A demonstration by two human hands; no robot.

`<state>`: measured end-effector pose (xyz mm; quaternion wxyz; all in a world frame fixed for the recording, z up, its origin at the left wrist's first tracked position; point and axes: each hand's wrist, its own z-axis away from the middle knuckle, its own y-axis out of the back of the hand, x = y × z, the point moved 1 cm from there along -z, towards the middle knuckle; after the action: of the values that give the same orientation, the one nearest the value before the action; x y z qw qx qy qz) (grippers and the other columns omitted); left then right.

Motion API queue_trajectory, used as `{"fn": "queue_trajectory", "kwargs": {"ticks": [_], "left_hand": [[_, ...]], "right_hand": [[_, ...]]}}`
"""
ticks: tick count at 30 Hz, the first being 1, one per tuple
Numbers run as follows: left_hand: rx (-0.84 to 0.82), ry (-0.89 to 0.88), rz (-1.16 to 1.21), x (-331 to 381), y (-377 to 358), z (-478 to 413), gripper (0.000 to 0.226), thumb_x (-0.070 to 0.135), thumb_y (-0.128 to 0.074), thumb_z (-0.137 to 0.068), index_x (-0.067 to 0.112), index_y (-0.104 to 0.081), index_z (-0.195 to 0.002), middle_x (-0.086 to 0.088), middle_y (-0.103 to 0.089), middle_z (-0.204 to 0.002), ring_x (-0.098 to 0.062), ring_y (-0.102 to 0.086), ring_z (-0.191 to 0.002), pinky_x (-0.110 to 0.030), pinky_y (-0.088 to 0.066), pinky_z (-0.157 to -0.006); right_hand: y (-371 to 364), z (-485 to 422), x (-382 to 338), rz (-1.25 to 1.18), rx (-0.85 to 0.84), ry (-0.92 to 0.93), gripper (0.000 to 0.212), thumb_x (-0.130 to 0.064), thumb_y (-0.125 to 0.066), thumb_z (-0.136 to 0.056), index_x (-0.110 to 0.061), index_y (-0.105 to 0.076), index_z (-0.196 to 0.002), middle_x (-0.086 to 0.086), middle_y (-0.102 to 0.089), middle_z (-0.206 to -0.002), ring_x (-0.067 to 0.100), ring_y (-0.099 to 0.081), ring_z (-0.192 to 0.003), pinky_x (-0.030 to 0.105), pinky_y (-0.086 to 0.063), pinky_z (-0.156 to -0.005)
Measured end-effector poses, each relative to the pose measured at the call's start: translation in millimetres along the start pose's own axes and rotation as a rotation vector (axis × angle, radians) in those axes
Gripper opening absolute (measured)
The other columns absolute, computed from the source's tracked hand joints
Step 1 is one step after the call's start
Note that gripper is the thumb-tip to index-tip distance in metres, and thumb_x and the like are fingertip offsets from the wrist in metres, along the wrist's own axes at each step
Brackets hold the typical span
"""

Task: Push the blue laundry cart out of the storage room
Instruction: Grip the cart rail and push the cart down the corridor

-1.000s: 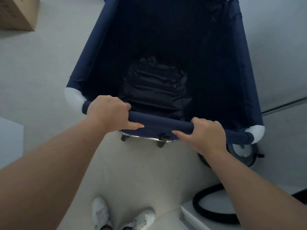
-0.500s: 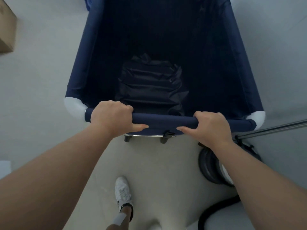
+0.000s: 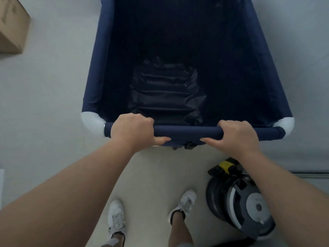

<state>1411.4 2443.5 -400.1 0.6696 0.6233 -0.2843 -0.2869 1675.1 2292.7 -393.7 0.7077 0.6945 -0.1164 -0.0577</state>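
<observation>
The blue laundry cart (image 3: 99, 72) fills the upper middle of the head view, a deep navy fabric bin with white corner joints. A dark folded sheet (image 3: 165, 93) lies at its bottom. Its near top rail (image 3: 187, 131), wrapped in navy fabric, runs across the centre. My left hand (image 3: 132, 130) is wrapped around the rail's left part. My right hand (image 3: 237, 138) grips its right part. Both thumbs point inward under the rail.
A cardboard box (image 3: 12, 27) sits on the floor at the upper left. A grey and black vacuum cleaner (image 3: 238, 198) stands by my right foot, below my right arm. A metal strip (image 3: 313, 174) crosses the floor at the right. My white shoes (image 3: 116, 217) are below.
The cart has rolled forward with me and now points straight ahead. The vacuum cleaner has come closer at the lower right. Both feet are in view. My grip is unchanged.
</observation>
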Motion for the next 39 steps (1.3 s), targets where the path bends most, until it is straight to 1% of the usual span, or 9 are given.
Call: {"fn": "queue_trajectory", "kwargs": {"ticks": [5, 11, 15, 20, 25, 27, 29, 35, 39], "left_hand": [[0.008, 0.061, -0.015, 35.6, 2.0, -35.0, 0.079, 0.095, -0.016, -0.061, 0.027, -0.055, -0.065, 0.007, -0.046, -0.051, -0.018, -0.049, -0.049, -0.03, -0.036, -0.05], [0.054, 0.139, -0.03, 88.6, 1.1, -71.5, 0.078, 0.096, -0.019, -0.062, 0.026, -0.053, -0.062, 0.008, -0.045, -0.049, -0.018, -0.047, -0.047, -0.029, -0.027, -0.047], [0.077, 0.169, -0.032, 121.5, 1.4, -86.6, 0.075, 0.094, -0.022, -0.064, 0.025, -0.051, -0.059, 0.009, -0.042, -0.047, -0.017, -0.045, -0.045, -0.027, -0.026, -0.046], [0.104, 0.156, -0.042, 131.6, 3.0, -90.9, 0.071, 0.094, -0.022, -0.064, 0.028, -0.044, -0.056, 0.011, -0.041, -0.046, -0.017, -0.045, -0.045, -0.026, -0.025, -0.047], [0.107, 0.082, -0.081, 138.5, 4.1, -94.0, 0.073, 0.094, -0.019, -0.066, 0.027, -0.047, -0.059, 0.008, -0.044, -0.045, -0.018, -0.045, -0.042, -0.026, -0.025, -0.046], [0.097, 0.071, -0.072, 147.3, 4.7, -93.8, 0.075, 0.094, -0.02, -0.066, 0.026, -0.053, -0.059, 0.008, -0.043, -0.045, -0.018, -0.044, -0.042, -0.026, -0.025, -0.046], [0.101, 0.066, -0.058, 160.0, 4.4, -94.3, 0.075, 0.094, -0.021, -0.066, 0.026, -0.055, -0.06, 0.009, -0.041, -0.046, -0.018, -0.044, -0.044, -0.026, -0.024, -0.047], [0.088, 0.075, -0.013, 194.0, 0.9, -101.1, 0.071, 0.093, -0.016, -0.066, 0.026, -0.038, -0.055, 0.007, -0.041, -0.047, -0.014, -0.034, -0.042, -0.027, -0.022, -0.045], [0.097, 0.079, -0.053, 192.4, 1.1, -109.5, 0.078, 0.093, -0.015, -0.068, 0.023, -0.05, -0.058, 0.005, -0.042, -0.045, -0.016, -0.037, -0.04, -0.026, -0.023, -0.044]], "right_hand": [[-5.1, -26.0, 52.7, -0.008, 0.014, 0.069, 0.067, -0.088, -0.039, -0.073, -0.022, -0.048, -0.067, -0.009, -0.045, -0.057, 0.018, -0.046, -0.052, 0.036, -0.037, -0.062], [-9.4, -51.9, 120.2, -0.029, 0.003, 0.124, 0.069, -0.089, -0.036, -0.07, -0.02, -0.047, -0.068, -0.01, -0.041, -0.056, 0.018, -0.044, -0.054, 0.036, -0.032, -0.064], [-10.3, -61.6, 157.8, -0.032, -0.05, 0.147, 0.072, -0.091, -0.033, -0.068, -0.021, -0.051, -0.071, -0.009, -0.051, -0.061, 0.017, -0.051, -0.057, 0.037, -0.039, -0.069], [-7.6, -61.5, 170.9, -0.054, -0.135, 0.149, 0.076, -0.096, -0.026, -0.065, -0.024, -0.05, -0.072, -0.01, -0.051, -0.065, 0.015, -0.052, -0.061, 0.037, -0.041, -0.073], [-8.8, -41.4, 177.9, -0.028, -0.176, 0.126, 0.076, -0.097, -0.021, -0.065, -0.026, -0.047, -0.072, -0.01, -0.052, -0.067, 0.015, -0.053, -0.063, 0.036, -0.038, -0.073], [-7.8, -34.4, 184.5, -0.009, -0.176, 0.12, 0.076, -0.097, -0.021, -0.065, -0.026, -0.046, -0.071, -0.01, -0.052, -0.067, 0.015, -0.053, -0.063, 0.036, -0.038, -0.073], [-6.6, -30.2, 195.6, -0.011, -0.187, 0.109, 0.076, -0.098, -0.022, -0.063, -0.026, -0.046, -0.07, -0.01, -0.053, -0.066, 0.014, -0.052, -0.062, 0.036, -0.039, -0.073], [-11.4, -27.2, 227.0, -0.043, -0.206, 0.075, 0.074, -0.097, -0.03, -0.064, -0.027, -0.051, -0.075, -0.011, -0.055, -0.07, 0.012, -0.052, -0.065, 0.037, -0.036, -0.074], [-14.7, -35.2, 229.1, -0.052, -0.192, 0.048, 0.073, -0.098, -0.034, -0.062, -0.029, -0.051, -0.075, -0.01, -0.055, -0.071, 0.015, -0.052, -0.067, 0.038, -0.038, -0.073]]}}
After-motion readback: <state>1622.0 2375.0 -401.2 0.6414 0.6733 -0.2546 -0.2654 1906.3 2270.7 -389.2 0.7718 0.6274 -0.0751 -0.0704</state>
